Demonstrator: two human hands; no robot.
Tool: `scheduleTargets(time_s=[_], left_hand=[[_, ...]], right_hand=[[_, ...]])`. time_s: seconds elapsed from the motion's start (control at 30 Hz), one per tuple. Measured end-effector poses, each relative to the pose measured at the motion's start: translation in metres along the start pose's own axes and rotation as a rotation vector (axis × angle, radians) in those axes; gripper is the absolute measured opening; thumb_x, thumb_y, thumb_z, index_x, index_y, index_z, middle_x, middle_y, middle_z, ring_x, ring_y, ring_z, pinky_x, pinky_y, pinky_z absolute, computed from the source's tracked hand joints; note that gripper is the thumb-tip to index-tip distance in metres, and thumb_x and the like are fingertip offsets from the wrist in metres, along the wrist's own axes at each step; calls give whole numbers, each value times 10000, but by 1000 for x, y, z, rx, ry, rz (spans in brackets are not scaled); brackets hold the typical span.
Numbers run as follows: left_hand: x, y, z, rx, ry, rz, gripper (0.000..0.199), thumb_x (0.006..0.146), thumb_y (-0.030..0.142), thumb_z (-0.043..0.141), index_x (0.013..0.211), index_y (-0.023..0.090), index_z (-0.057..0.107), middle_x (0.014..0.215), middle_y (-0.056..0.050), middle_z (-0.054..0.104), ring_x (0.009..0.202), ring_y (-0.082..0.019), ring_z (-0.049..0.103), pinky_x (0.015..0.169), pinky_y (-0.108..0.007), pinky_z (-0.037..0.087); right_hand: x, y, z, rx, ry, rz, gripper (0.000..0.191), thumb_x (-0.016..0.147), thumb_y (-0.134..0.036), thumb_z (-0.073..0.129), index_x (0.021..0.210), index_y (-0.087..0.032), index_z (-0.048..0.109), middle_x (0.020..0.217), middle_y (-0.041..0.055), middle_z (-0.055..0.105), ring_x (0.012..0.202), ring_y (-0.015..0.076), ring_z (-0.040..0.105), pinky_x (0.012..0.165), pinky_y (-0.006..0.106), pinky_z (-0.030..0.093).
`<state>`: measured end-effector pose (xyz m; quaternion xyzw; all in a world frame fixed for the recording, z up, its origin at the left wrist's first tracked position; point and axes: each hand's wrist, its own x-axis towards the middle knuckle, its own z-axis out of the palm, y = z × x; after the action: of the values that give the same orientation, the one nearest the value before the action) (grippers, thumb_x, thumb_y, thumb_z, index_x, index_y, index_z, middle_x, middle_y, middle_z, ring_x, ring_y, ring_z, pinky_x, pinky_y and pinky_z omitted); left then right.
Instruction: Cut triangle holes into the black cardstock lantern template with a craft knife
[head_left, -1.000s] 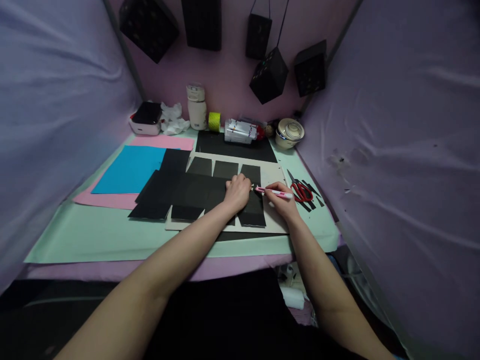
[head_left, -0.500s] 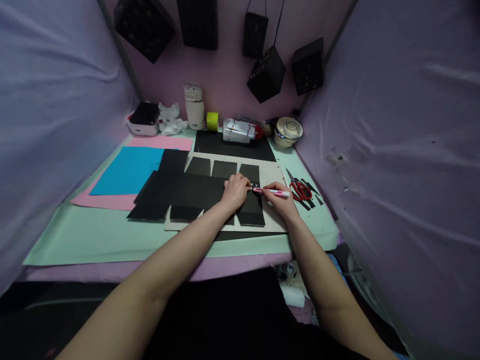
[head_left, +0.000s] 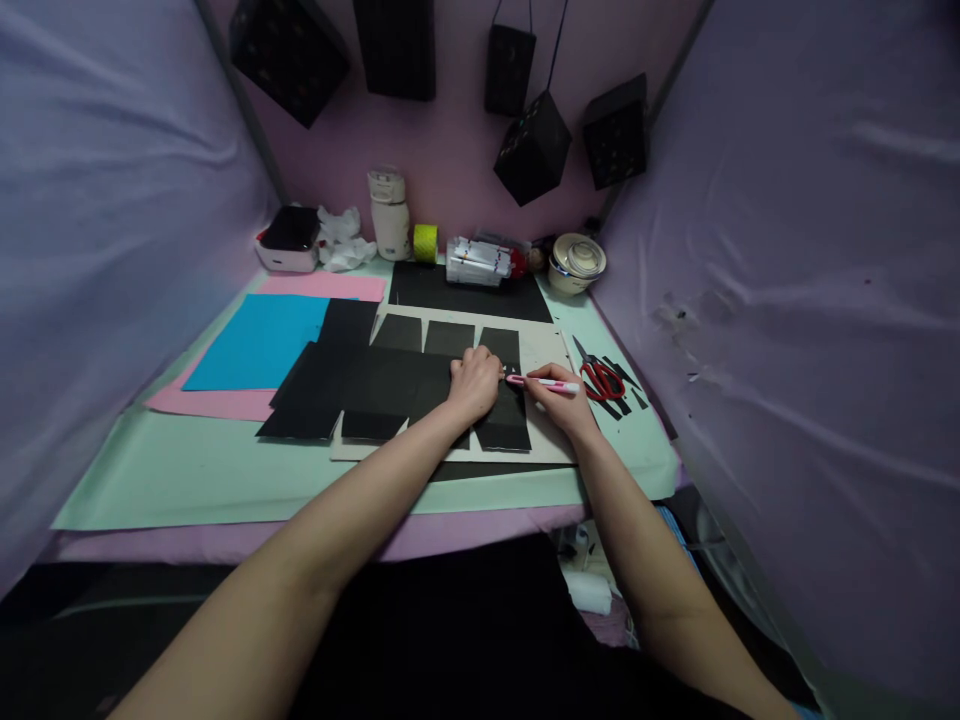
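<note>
My left hand (head_left: 477, 384) lies palm down on a large black card (head_left: 424, 380), its fingers bent and spread over the surface and no object in its grasp. Between the fingers and thumb of my right hand (head_left: 561, 398) is a slim pink and white pen-style craft knife (head_left: 553, 385). Its tip meets the card just right of my left thumb, beside a few small pale cut-outs. The card has flaps separated by slits along its far and near edges. Beneath it is an off-white board (head_left: 541, 345), partly covered.
Red-handled scissors (head_left: 602, 380) lie among black paper offcuts (head_left: 639, 399) on the right. Blue sheets (head_left: 255, 340) and pink sheets (head_left: 210, 400) are at left. Along the back stand a bottle (head_left: 390, 220), yellow tape (head_left: 425, 243) and lidded bowl (head_left: 576, 265). Black boxes (head_left: 534, 148) hang above.
Both hands stay almost where they were, with the knife tip at the same spot on the card. The whole view has shifted very slightly.
</note>
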<state>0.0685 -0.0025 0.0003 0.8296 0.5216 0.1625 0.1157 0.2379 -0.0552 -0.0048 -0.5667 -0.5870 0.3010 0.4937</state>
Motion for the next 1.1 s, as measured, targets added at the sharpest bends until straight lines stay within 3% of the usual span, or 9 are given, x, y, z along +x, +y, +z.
scheduleTargets(time_s=[0.53, 0.67, 0.77, 0.87, 0.93, 1.03, 1.1], left_hand=[[-1, 0, -3, -164, 100, -110, 124, 958, 202, 486, 912, 206, 600, 1090, -95, 584, 1077, -278, 484, 888, -401, 398], [3, -2, -10, -269, 180, -155, 121, 953, 172, 463, 898, 199, 567, 1036, -93, 595, 1039, -260, 500, 899, -380, 405], [-4, 10, -22, -332, 265, -146, 144, 951, 146, 421, 910, 191, 551, 1019, -96, 596, 998, -245, 512, 901, -371, 410], [-33, 43, -30, -377, 237, 24, 181, 958, 175, 396, 912, 200, 570, 1006, -92, 612, 983, -243, 526, 881, -370, 415], [-64, 70, -29, -393, 91, 234, 208, 962, 223, 409, 888, 216, 604, 980, -89, 638, 936, -241, 554, 832, -364, 427], [-105, 99, -23, -377, -236, 638, 284, 942, 409, 508, 732, 274, 643, 814, -55, 672, 807, -229, 597, 749, -352, 433], [-112, 100, -22, -381, -287, 714, 143, 878, 398, 629, 766, 318, 669, 899, -36, 695, 860, -205, 612, 777, -322, 434]], right_hand=[[0, -2, 1, 31, 21, -4, 282, 759, -466, 678, 827, -193, 690, 760, 33, 685, 695, 172, 597, 635, 286, 440], [0, -6, 0, 46, 100, -8, 248, 766, -431, 677, 820, -189, 679, 781, 37, 696, 718, 177, 615, 664, 293, 460], [-1, -7, -2, 46, 238, -44, 213, 781, -400, 656, 822, -191, 669, 780, 29, 684, 733, 171, 616, 685, 294, 467], [0, -8, -10, 81, 366, -62, 216, 797, -404, 631, 841, -193, 647, 775, 22, 667, 720, 157, 603, 683, 291, 468], [3, -11, -21, 119, 398, -43, 233, 792, -424, 634, 847, -197, 631, 773, 22, 661, 696, 148, 590, 648, 280, 459], [9, -20, -38, 186, 323, 6, 268, 774, -460, 648, 873, -214, 614, 754, 23, 656, 647, 139, 573, 562, 257, 417], [12, -25, -44, 235, 203, 36, 283, 784, -473, 628, 915, -222, 617, 768, 31, 667, 635, 136, 575, 545, 254, 405]])
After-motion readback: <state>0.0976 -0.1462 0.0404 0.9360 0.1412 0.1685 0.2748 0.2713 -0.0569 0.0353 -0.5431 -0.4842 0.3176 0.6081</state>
